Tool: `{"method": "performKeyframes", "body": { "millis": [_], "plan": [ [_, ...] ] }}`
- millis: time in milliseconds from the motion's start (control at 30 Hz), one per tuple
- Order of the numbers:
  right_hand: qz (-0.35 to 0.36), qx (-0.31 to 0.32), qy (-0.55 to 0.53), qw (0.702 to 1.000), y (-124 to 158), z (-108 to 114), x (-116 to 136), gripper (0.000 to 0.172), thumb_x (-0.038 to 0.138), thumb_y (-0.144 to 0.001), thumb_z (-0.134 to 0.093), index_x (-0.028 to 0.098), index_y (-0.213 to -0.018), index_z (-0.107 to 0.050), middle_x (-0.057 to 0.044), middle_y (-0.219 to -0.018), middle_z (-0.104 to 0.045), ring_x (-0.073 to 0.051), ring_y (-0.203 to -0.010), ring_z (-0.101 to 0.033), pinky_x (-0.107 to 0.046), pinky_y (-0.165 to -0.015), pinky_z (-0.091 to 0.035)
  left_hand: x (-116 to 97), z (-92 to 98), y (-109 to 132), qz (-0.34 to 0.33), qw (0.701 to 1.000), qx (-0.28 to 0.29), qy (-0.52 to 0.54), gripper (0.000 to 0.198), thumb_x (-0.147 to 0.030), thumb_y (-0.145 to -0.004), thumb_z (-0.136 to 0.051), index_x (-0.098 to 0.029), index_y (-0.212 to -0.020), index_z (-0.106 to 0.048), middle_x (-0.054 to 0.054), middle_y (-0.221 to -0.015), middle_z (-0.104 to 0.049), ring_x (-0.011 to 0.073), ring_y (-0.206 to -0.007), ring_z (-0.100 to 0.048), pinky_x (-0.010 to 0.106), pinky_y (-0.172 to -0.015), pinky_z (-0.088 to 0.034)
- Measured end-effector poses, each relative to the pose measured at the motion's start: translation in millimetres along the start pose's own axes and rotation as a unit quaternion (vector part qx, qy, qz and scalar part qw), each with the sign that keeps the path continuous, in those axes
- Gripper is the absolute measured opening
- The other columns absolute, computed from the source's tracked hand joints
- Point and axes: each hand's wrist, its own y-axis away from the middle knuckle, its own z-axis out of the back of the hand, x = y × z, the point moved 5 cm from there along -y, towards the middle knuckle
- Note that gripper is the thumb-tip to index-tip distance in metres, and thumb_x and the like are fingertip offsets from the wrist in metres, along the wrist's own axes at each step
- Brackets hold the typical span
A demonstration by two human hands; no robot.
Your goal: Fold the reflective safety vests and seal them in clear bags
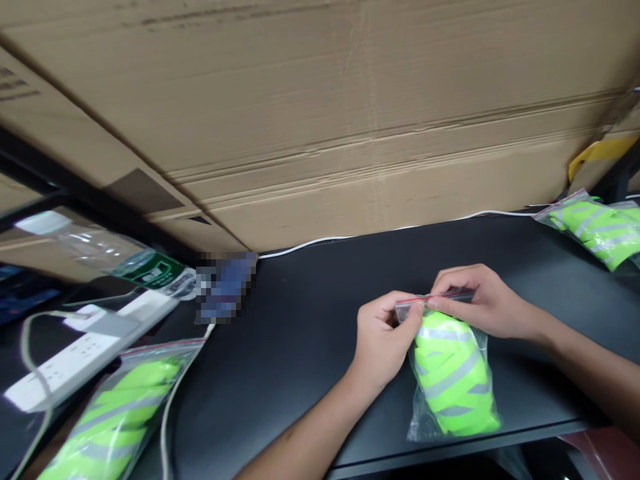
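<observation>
Bag (453, 363) clear, red-lined top; neon-green bundle (455, 383) inside, grey-striped; fingers (413, 317) of left hand (383, 337), right hand (473, 303) pinching top edge.

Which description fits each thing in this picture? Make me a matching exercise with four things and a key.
1. Middle bag
2. Power strip
3. Bottle
4. Cardboard

A. clear, green label
B. brown, behind the black surface
C. pinched at its red-lined edge by left hand and right hand
D. white, with sockets

Pairs: 1-C, 2-D, 3-A, 4-B
</observation>
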Motion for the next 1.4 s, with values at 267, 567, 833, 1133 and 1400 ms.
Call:
{"method": "performKeyframes", "body": {
  "millis": [267, 567, 833, 1133, 1400],
  "plan": [
    [0.069, 0.000, 0.054, 0.996, 3.7, 3.3, 10.8, 0.023, 0.033, -0.094, -0.066, 0.017, -0.078, -0.068, 0.000, -0.072, -0.064, -0.010, -0.062, -0.056, -0.022, -0.057, -0.042, -13.2, -3.8, -4.1, -0.012, 0.997, 0.080, 0.006, 0.018, -0.031, -0.083, -0.074, -0.014, -0.082, -0.079, 0.007, -0.073, -0.075, 0.0138, -0.063, -0.063, 0.021, -0.057, -0.047],
    [0.078, 0.092, 0.117, 0.986, 8.2, -5.9, 8.0, 0.028, 0.036, -0.100, -0.057, 0.020, -0.077, -0.059, 0.002, -0.072, -0.058, -0.009, -0.061, -0.049, -0.022, -0.055, -0.040, -9.8, -0.5, -7.9, 0.039, 0.981, 0.186, -0.032, 0.022, -0.033, -0.079, -0.074, -0.012, -0.074, -0.075, 0.002, -0.061, -0.064, 0.0093, -0.054, -0.051, 0.022, -0.052, -0.038],
    [0.115, 0.012, 0.259, 0.959, 3.6, 23.9, -12.9, 0.052, 0.053, -0.090, -0.068, 0.020, -0.055, -0.047, 0.006, -0.047, -0.038, -0.007, -0.045, -0.030, -0.025, -0.043, -0.019, -6.1, 25.2, -26.8, 0.059, 0.971, 0.203, -0.116, 0.026, -0.043, -0.077, -0.079, -0.017, -0.079, -0.081, 0.001, -0.060, -0.067, 0.0076, -0.046, -0.048, 0.020, -0.042, -0.035],
    [-0.158, -0.088, -0.011, 0.983, -6.0, 7.5, -66.7, 0.056, 0.071, -0.088, -0.056, 0.022, -0.061, -0.048, 0.002, -0.049, -0.051, -0.012, -0.044, -0.047, -0.026, -0.044, -0.034, -28.7, 18.6, 1.5, -0.028, 0.936, -0.006, -0.352, 0.065, -0.049, -0.081, -0.071, -0.019, -0.137, -0.056, 0.013, -0.130, -0.066, 0.0293, -0.113, -0.064, 0.048, -0.094, -0.054],
    [-0.109, 0.036, -0.123, 0.986, -3.0, -32.6, -60.2, 0.043, 0.059, -0.096, -0.054, 0.020, -0.079, -0.059, -0.001, -0.075, -0.063, -0.014, -0.066, -0.061, -0.028, -0.063, -0.051, -11.7, 38.7, 52.9, -0.015, 0.851, 0.026, -0.524, 0.069, -0.024, -0.079, -0.067, -0.024, -0.143, -0.042, 0.011, -0.136, -0.058, 0.0315, -0.121, -0.059, 0.050, -0.100, -0.049]
  ]
}}
